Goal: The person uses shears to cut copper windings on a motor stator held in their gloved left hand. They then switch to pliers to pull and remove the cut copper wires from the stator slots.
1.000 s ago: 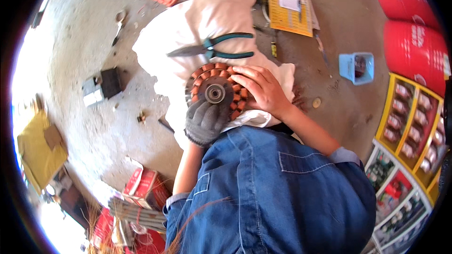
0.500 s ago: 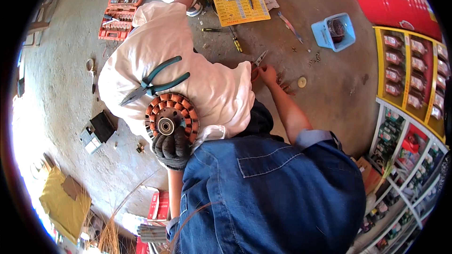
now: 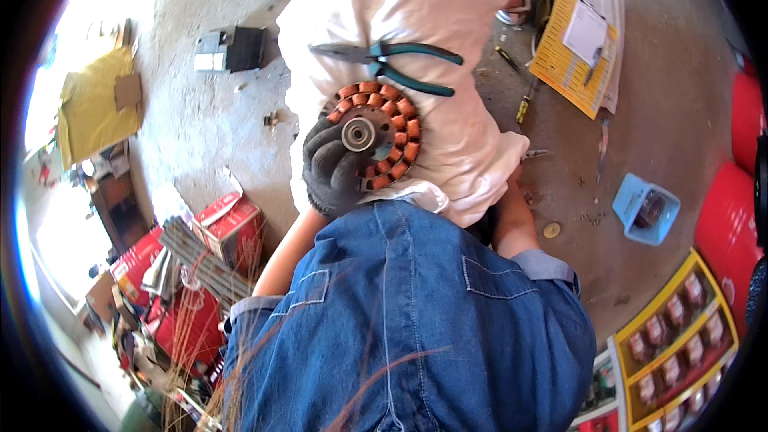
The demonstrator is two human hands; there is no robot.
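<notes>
Head view: my left hand (image 3: 336,166), in a dark knit glove, is clamped over the lower left of the stator (image 3: 374,134), a round part ringed with orange copper coils and a metal hub in the middle. It sits on the white cloth (image 3: 448,56) draped over my lap. Fingers wrap the rim and part of the face, so the grip looks firm. To hold it well I'd keep the glove off the coil windings and bear on the rim and hub instead.

My right hand is out of sight; only the forearm (image 3: 512,220) shows, going down beside the cloth toward the floor, so I cannot tell whether it is wide or closed.

Green-handled pliers (image 3: 400,64) lie on the cloth just above the stator, apart from it and easy to knock off.

Edges and room: the cloth drops off close on the left of the stator. The concrete floor (image 3: 680,112) to the right holds a yellow booklet (image 3: 572,56), a screwdriver (image 3: 516,88) and a blue tray (image 3: 644,208). Red boxes (image 3: 228,224) crowd the lower left.
</notes>
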